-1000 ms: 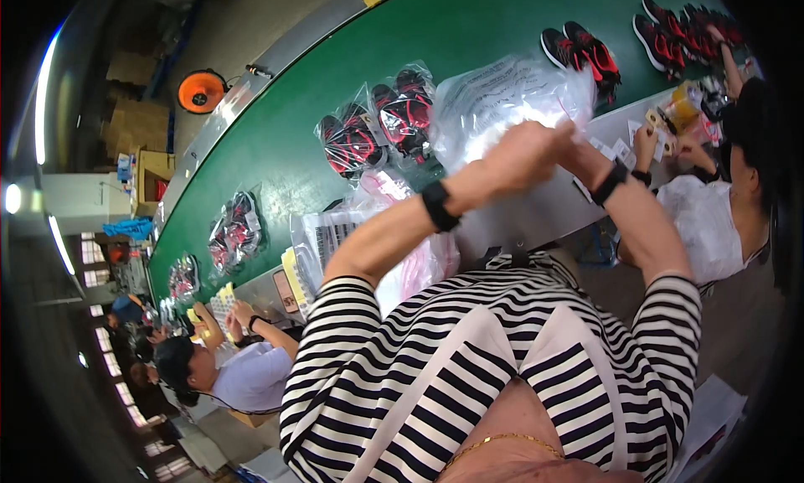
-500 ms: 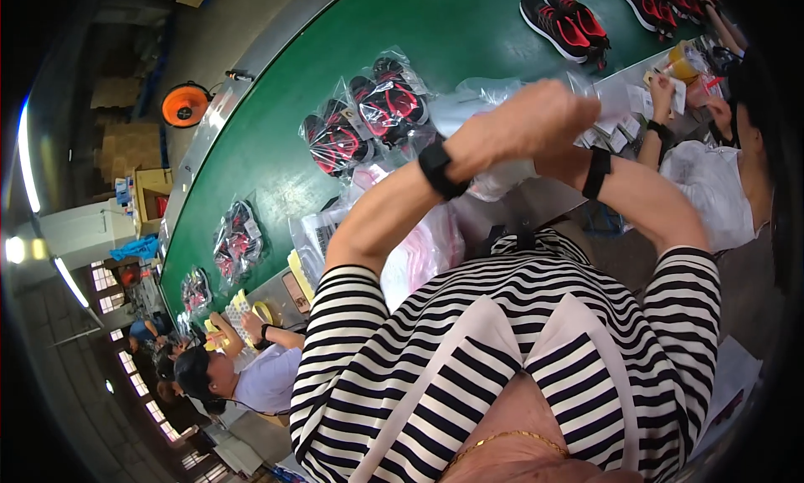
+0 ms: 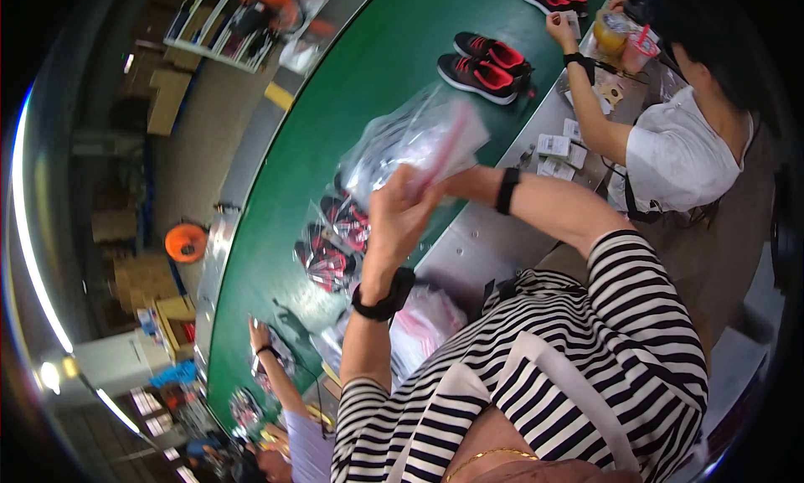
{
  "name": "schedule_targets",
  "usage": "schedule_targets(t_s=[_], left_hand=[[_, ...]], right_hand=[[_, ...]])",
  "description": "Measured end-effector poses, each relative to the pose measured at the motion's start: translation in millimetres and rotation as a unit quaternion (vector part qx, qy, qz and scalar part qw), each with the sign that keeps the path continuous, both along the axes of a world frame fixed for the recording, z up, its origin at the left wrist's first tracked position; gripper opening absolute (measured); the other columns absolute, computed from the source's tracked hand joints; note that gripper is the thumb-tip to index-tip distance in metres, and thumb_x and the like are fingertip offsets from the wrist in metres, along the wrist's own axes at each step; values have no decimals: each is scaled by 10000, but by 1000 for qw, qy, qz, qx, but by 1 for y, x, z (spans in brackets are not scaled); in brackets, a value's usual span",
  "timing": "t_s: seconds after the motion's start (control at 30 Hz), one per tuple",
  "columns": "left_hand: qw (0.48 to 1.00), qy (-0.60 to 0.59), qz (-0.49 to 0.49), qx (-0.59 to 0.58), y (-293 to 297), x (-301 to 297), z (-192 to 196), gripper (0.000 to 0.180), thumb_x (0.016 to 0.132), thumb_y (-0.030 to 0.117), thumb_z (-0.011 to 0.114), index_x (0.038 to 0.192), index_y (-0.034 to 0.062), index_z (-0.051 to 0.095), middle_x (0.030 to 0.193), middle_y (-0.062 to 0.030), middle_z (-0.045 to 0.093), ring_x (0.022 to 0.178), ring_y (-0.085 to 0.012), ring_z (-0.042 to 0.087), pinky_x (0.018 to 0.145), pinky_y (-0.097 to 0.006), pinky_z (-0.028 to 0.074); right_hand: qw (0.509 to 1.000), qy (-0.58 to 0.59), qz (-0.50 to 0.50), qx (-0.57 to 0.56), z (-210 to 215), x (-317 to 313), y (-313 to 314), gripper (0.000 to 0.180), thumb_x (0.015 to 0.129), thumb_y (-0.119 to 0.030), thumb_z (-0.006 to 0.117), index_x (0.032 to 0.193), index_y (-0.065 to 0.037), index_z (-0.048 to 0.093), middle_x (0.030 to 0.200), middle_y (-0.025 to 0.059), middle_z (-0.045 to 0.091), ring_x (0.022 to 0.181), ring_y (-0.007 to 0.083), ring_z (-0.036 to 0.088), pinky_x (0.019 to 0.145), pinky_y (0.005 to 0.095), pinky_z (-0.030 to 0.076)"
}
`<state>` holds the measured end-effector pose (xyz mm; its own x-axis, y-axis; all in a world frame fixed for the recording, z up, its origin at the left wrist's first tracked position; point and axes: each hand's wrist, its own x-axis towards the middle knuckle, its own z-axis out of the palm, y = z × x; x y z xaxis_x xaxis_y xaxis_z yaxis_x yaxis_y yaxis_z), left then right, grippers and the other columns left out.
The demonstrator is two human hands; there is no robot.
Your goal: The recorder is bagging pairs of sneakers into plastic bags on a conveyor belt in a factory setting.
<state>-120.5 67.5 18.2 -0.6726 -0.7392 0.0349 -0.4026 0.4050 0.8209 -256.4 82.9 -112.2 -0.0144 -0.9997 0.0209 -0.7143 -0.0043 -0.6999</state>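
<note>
A clear plastic bag (image 3: 402, 144) with a pink strip along its edge is held up over the green belt, puffed out toward the far side. My left hand (image 3: 396, 219) is closed on the bag's near edge. Beside it, my right hand (image 3: 469, 184) grips the same edge, its fingertips partly hidden behind the bag and the left hand. Beyond the bag, a pair of black and red sneakers (image 3: 486, 68) sits unwrapped on the belt. Left of my left hand lie bagged sneakers (image 3: 325, 261). A pile of clear, pink-edged bags (image 3: 427, 320) lies by my body.
The green conveyor belt (image 3: 276, 198) runs past a steel worktop (image 3: 473, 236). At right, a co-worker in white (image 3: 682, 156) handles a small piece near drinks cups (image 3: 615, 35) and stacks of white tags (image 3: 557, 148). Another co-worker's arm (image 3: 276, 361) reaches over the belt at lower left.
My hands have moved left from the worktop to over the belt, and the bag now shows plainly between them. The view has turned right. The left co-worker's arm now reaches onto the belt.
</note>
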Motion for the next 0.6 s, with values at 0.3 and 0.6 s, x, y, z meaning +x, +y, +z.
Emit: schedule_targets(t_s=[0.3, 0.6], left_hand=[[961, 143, 133, 198, -62, 28, -10, 110, 883, 150, 600, 932, 53, 614, 807, 26, 599, 696, -42, 510, 615, -178, 396], [851, 311, 158, 392, -36, 1, -21, 208, 911, 171, 550, 1095, 74, 541, 934, -14, 583, 787, -108, 559, 660, -283, 482]], right_hand=[[986, 60, 105, 116, -17, 39, -35, 358, 770, -282, 532, 1010, -23, 589, 1055, 161, 623, 927, 314, 611, 853, 403, 444], [861, -488, 96, 107, 59, -9, 14, 455, 814, -484, 629, 924, -43, 620, 791, 42, 609, 684, 99, 580, 556, 248, 459]])
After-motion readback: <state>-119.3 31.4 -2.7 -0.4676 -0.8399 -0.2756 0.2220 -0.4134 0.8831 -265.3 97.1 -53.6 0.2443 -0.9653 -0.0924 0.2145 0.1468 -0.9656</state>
